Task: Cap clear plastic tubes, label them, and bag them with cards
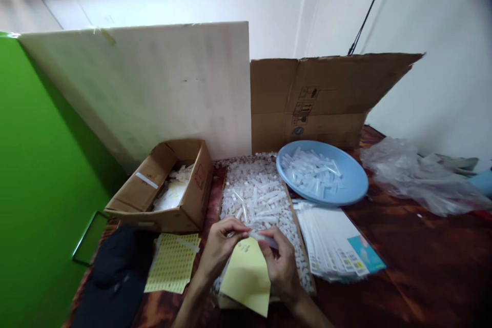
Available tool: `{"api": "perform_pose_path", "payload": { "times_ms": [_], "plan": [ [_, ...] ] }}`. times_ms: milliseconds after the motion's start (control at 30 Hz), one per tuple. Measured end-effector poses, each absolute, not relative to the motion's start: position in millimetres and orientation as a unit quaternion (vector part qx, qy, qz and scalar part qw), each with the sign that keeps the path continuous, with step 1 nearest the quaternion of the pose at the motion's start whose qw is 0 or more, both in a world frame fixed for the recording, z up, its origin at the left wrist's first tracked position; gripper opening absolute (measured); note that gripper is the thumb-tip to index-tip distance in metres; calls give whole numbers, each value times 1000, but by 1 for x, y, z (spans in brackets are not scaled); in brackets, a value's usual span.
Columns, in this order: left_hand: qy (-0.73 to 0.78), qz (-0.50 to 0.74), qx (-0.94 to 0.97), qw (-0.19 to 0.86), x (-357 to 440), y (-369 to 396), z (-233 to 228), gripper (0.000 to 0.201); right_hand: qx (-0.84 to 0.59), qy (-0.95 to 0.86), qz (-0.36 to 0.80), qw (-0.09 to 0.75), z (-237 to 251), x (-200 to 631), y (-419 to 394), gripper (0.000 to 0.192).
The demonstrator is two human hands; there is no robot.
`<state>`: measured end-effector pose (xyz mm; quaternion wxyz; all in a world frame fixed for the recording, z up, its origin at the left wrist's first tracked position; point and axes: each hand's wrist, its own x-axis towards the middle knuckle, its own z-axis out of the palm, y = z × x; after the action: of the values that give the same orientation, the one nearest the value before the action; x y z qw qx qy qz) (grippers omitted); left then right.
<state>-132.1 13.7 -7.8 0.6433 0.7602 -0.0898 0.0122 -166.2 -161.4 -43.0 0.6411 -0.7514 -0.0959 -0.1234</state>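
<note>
The left hand (226, 241) pinches one end of a small, clear plastic tube (269, 239), and the right hand (282, 261) grips the other end. The tube is above a shallow brown cardboard tray (303, 251) full of small white bits (261, 184), toward the near edge of the dark red-brown bench (423, 266). A pale yellow paper sheet (248, 277) hangs just under the tube.

The tube looks light, smooth and maybe slippery; a hard squeeze might dent it, so its ends seem best to hold. The paper looks thin and bendy.

The hands hide most of the tube, blur makes its left tip hard to see, and the bench's near edge is cut off.
</note>
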Motion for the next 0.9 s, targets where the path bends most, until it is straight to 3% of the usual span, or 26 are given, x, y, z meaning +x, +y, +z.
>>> {"api": "perform_pose_path", "payload": {
  "times_ms": [467, 533, 700, 900],
  "plan": [
    [-111, -84, 731, 668, -103, -27, -7, 24, -805, -111, -194, 549, -30, -152, -199, 15],
    [-140, -109, 774, 607, -93, -36, -15, 22, -818, -98, -185, 535, -30, -144, -213, 16],
    [-174, -121, 918, 337, -81, -62, -46, 18, -822, -5, -237, 517, -30, -138, -257, 22],
    [-140, -108, 942, 285, -72, -87, -77, 22, -815, 37, -212, 538, -34, -145, -279, 31]
  ]
}}
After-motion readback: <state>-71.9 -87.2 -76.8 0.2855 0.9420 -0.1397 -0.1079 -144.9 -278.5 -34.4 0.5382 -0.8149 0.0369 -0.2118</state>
